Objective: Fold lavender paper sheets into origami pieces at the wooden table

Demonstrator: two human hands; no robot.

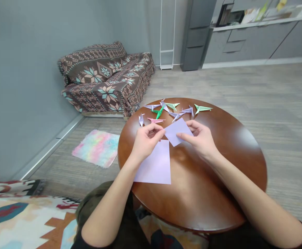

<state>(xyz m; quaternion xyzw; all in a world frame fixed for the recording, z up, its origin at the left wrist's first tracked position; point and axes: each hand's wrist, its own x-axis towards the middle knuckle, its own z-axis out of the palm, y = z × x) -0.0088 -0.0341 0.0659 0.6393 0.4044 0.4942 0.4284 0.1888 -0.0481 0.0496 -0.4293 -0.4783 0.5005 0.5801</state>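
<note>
A small lavender square of paper [176,130] is held in the air over the round wooden table. My right hand [199,136] pinches its right side, thumb on top and fingers behind. At its left corner, the fingertips of my left hand [149,138] are closed on the paper. Below my left hand, a larger lavender sheet [157,164] lies flat on the table, partly covered by my forearm. Several folded paper cranes stand just beyond my hands: a green crane [158,112], a pink crane [155,120], a pale green crane [202,109] and lavender ones [141,120].
The brown round table [218,193] stands before my knees. A sofa with a patterned cover [106,79] is by the left wall, with a fluffy pastel rug [96,148] on the floor nearby. Grey kitchen cabinets [255,43] line the back right.
</note>
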